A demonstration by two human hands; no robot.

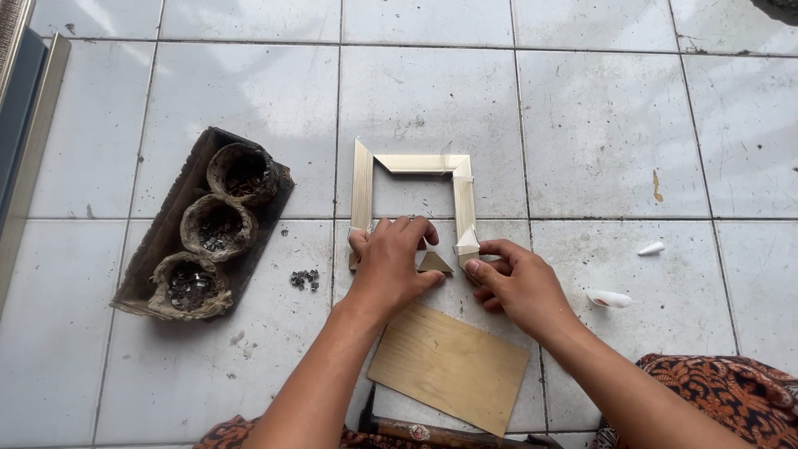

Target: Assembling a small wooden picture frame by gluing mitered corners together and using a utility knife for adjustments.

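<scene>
While gripping, both hands [391, 270] steady frame [413, 164].

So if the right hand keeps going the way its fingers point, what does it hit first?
The right hand points left, so it would probably first meet the small triangular piece beside the left hand; depth is hard to judge.

Scuffed pale grey tiled floor [598, 125] in daylight, metal door frame [33, 141] at the left edge
</scene>
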